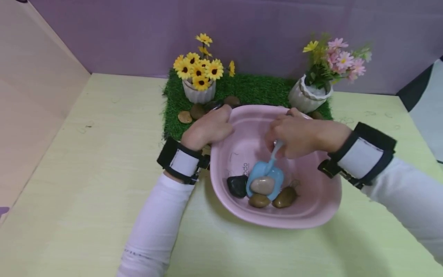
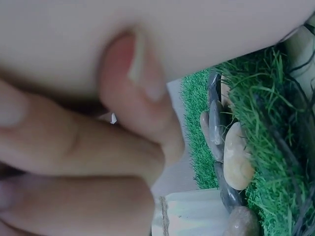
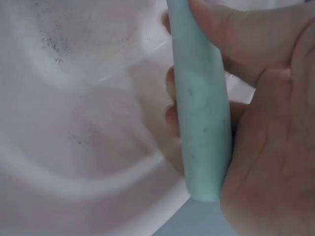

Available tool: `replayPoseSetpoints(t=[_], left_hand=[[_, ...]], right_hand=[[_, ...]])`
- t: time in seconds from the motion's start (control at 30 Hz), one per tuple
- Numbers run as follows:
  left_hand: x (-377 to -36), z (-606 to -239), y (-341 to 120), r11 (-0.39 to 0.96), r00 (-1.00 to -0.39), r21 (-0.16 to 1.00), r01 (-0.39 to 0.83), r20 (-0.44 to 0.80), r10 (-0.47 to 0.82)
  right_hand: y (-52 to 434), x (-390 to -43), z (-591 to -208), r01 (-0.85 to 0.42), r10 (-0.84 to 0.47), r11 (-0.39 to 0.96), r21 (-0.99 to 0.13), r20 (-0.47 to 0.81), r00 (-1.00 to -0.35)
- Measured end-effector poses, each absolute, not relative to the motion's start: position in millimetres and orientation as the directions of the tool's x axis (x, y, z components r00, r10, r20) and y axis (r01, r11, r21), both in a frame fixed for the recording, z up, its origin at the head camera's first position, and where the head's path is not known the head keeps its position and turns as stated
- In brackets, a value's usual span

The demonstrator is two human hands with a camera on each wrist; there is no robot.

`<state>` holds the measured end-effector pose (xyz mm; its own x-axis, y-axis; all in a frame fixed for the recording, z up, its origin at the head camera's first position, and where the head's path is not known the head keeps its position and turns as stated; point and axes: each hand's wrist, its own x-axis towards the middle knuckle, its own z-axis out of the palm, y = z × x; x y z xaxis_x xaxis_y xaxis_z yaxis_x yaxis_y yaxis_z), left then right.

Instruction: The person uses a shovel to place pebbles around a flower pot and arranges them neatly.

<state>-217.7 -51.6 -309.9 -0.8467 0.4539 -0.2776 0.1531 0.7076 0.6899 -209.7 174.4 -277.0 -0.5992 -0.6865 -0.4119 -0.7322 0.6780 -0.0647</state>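
A pink basin [image 1: 328,215] stands in front of me, its far part over the turf mat. My left hand [image 1: 210,129] grips its left rim, thumb and curled fingers close up in the left wrist view. My right hand [image 1: 294,134] reaches into the basin and holds a blue toy shovel by its pale green-blue handle [image 3: 204,108]. The shovel's blade [image 1: 255,173] lies low in the near part of the basin, with a pale stone [image 1: 262,185] on it. Around the blade are a black stone [image 1: 237,186] and two brown stones, one [image 1: 259,200] at its front edge, another [image 1: 285,197] right of it.
Behind the basin lies an artificial turf mat [image 1: 256,86] with several stones [image 1: 185,117] along it. A white pot of yellow flowers [image 1: 199,91] stands at its left, a pot of pink flowers [image 1: 308,96] at its right. Purple cloth [image 1: 138,34] hangs behind the table [image 1: 86,192].
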Motion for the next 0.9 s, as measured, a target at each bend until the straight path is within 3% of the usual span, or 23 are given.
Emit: replayPoseSetpoints(t=[0.47,0.9], left_hand=[[-219,-310,-51,0.712,-0.839,0.684,0.155,-0.289,0.461],[-222,-312,-49,0.709,-0.84,0.691,0.142,-0.295,0.456]], right_hand=[[173,-201,-285,-0.734,-0.652,0.678,0.04,-0.428,-0.626],[183,-212,-282,-0.693,-0.665,0.703,-0.157,-0.49,-0.564]])
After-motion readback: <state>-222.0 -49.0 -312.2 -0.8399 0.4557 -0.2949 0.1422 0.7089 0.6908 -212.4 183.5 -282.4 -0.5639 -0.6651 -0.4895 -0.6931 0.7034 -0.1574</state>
